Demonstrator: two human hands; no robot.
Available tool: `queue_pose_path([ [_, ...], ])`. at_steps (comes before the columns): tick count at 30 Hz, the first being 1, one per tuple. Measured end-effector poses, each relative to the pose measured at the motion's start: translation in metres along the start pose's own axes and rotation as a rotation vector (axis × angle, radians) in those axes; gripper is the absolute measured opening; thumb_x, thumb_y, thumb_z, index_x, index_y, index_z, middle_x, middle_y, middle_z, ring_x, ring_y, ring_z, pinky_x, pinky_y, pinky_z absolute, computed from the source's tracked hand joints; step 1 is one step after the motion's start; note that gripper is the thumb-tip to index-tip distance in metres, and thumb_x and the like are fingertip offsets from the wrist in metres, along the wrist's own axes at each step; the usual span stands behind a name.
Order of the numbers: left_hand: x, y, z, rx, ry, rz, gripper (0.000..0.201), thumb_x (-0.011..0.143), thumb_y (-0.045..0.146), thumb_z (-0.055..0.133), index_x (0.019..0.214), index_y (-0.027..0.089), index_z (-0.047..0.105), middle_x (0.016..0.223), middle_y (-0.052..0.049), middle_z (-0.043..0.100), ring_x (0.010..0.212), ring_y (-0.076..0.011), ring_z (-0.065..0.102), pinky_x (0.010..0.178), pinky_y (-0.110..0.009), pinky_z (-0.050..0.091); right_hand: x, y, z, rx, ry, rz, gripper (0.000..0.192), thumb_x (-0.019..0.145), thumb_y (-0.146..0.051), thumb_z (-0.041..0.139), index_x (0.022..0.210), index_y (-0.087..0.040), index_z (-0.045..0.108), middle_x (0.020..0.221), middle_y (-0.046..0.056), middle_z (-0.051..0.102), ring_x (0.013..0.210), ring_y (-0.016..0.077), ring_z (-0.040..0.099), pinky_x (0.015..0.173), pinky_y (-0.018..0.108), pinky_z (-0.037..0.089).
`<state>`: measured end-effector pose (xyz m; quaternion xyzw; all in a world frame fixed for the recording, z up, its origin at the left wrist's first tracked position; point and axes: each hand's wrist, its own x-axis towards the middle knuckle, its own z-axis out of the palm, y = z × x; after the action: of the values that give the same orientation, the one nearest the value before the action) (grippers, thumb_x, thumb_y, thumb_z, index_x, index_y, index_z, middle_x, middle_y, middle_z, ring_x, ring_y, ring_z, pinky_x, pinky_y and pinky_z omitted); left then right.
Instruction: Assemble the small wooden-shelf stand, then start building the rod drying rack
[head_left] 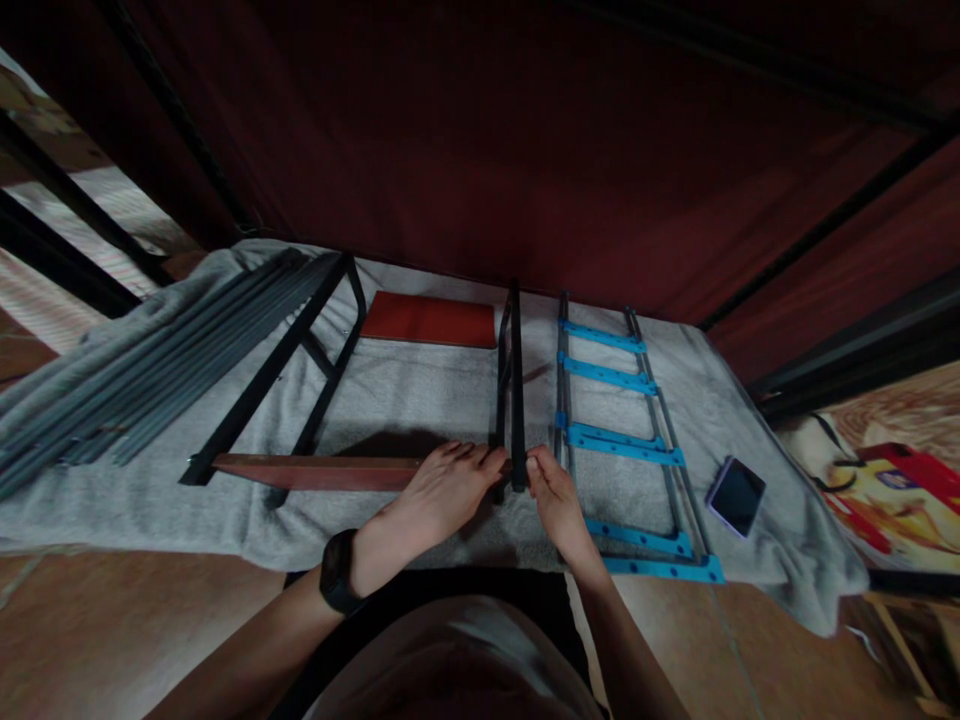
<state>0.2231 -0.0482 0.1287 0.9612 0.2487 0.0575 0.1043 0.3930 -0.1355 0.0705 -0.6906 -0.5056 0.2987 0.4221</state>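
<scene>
Fingers of the left hand (442,490) lie flat, unclenched, on the reddish-brown board (315,471); right hand (553,500) fingertips pinch the upright black metal frame (517,400) at its foot, at 6 o'clock on the grey blanket (420,400); seemingly joining board to frame, needing steady alignment; the board is slim, the frame thin-barred; blue-runged rack (622,440) at 3 o'clock

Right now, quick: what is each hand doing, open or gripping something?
Left hand: open, fingers lying flat on the brown board.
Right hand: fingers closed on the foot of the black frame.
</scene>
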Motion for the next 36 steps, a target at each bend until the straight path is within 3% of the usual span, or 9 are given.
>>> queue_pose_path([
  [9,-0.003,-0.003,0.001,-0.018,0.017,-0.004,0.026,0.098,0.025,0.043,0.121,0.021,0.057,0.101,-0.005,0.069,0.092,-0.02,0.065,0.088,-0.037,0.046,-0.006,-0.005,-0.009,-0.088,-0.014,-0.085,0.022,0.098,-0.039,0.035,0.102,-0.023,0.05,0.089,0.002,0.058,0.083,0.0168,0.057,0.075,0.03,0.042],
  [18,-0.002,-0.002,0.004,-0.006,0.016,-0.007,0.026,0.097,0.021,0.044,0.12,0.022,0.057,0.101,-0.005,0.07,0.091,-0.0214,0.066,0.085,-0.037,0.047,0.001,-0.002,-0.011,-0.115,-0.071,-0.086,0.024,0.098,-0.04,0.035,0.096,-0.023,0.054,0.081,-0.001,0.058,0.076,0.0156,0.055,0.071,0.028,0.041],
  [30,-0.002,-0.001,0.003,-0.004,0.025,-0.007,0.026,0.097,0.02,0.044,0.12,0.021,0.056,0.102,-0.006,0.07,0.094,-0.0214,0.066,0.087,-0.037,0.047,0.002,-0.011,-0.013,-0.011,-0.101,0.049,0.026,0.095,-0.043,0.038,0.087,-0.024,0.053,0.063,-0.005,0.045,0.059,0.0123,0.047,0.056,0.025,0.035],
  [36,-0.005,-0.003,-0.001,0.005,0.023,-0.002,0.025,0.097,0.022,0.045,0.119,0.021,0.056,0.1,-0.006,0.069,0.091,-0.0207,0.065,0.087,-0.037,0.046,-0.002,-0.012,-0.012,-0.035,-0.025,0.007,0.022,0.095,-0.042,0.041,0.094,-0.024,0.054,0.074,-0.002,0.053,0.068,0.014,0.052,0.065,0.027,0.04],
])
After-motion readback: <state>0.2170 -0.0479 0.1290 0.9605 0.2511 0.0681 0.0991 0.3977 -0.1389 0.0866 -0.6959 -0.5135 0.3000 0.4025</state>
